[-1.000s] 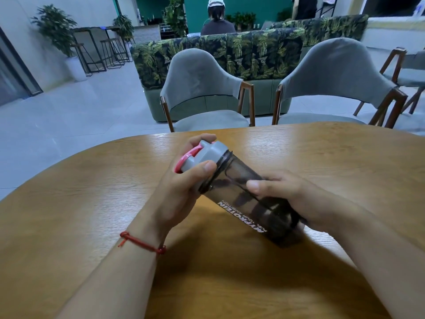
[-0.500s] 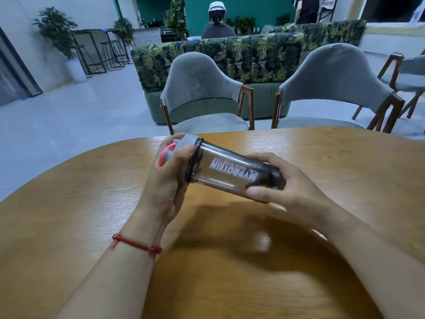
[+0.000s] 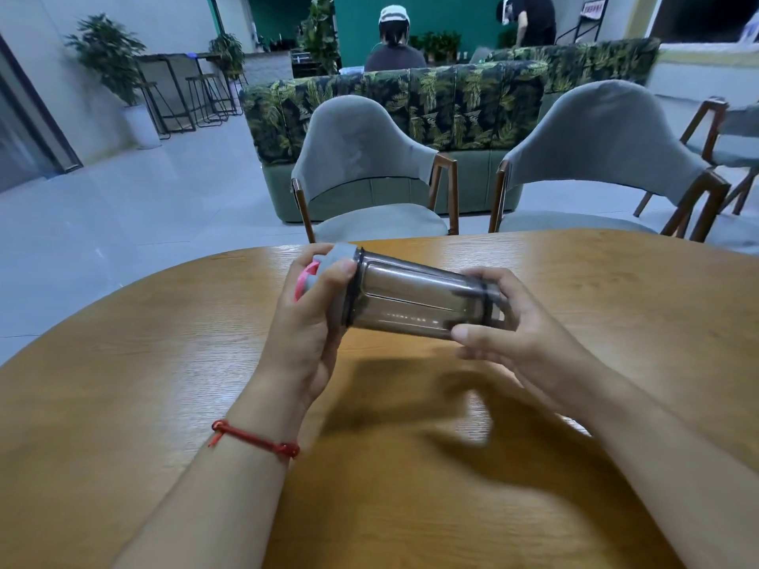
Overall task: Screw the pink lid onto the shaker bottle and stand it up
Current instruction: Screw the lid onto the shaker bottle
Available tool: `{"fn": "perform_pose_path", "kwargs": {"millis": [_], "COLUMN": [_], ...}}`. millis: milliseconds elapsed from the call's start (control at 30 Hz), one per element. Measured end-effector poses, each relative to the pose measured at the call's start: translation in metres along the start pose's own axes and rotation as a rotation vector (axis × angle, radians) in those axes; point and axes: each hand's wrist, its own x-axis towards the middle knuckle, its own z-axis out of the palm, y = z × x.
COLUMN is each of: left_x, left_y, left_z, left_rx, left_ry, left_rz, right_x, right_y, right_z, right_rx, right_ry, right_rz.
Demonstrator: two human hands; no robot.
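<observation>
The smoky transparent shaker bottle (image 3: 415,299) lies almost horizontal in the air above the wooden table (image 3: 616,289), lid end to the left. Its grey lid with a pink flip cap (image 3: 324,262) sits on the bottle's mouth. My left hand (image 3: 308,322), with a red string at the wrist, wraps around the lid, thumb across the grey collar. My right hand (image 3: 517,334) grips the bottle's base from the right, fingers curled around it. The bottom of the bottle is hidden by my right fingers.
Two grey upholstered chairs (image 3: 369,174) (image 3: 595,166) stand at the table's far edge. Behind them is a leaf-patterned sofa (image 3: 410,104). Two people (image 3: 394,43) are in the background. Tiled floor lies to the left.
The bottle has swung from tilted down to nearly level and has turned about its axis, so the white lettering no longer faces me. Both hands lifted slightly and kept their grip.
</observation>
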Motion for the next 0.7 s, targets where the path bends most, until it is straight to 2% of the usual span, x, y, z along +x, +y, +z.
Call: {"fn": "perform_pose_path", "kwargs": {"millis": [100,233,300,433,567,633,700], "left_x": [0.001,-0.002,-0.002,-0.001,0.002,0.003,0.004], "left_y": [0.003,0.003,0.001,-0.001,0.0,0.0,0.0], "left_z": [-0.004,-0.002,-0.003,0.0,0.0,-0.002,-0.005], "left_rx": [-0.021,0.068,0.075,0.062,-0.069,-0.091,-0.085], "left_ry": [-0.039,-0.19,-0.204,-0.095,0.077,0.101,0.086], "left_rz": [-0.006,0.06,0.075,0.048,-0.093,-0.123,-0.114], "right_x": [-0.001,0.001,0.001,0.003,0.001,-0.001,-0.003], "right_y": [-0.004,0.0,0.005,0.005,0.006,0.002,-0.003], "right_z": [0.0,-0.009,-0.013,-0.003,0.001,0.002,0.001], "right_rx": [-0.011,0.013,0.064,0.109,-0.291,-0.346,-0.28], "right_ry": [0.047,-0.001,-0.057,-0.031,0.039,0.074,0.073], "right_rz": [0.019,0.315,0.363,0.194,-0.066,-0.124,-0.1]}}
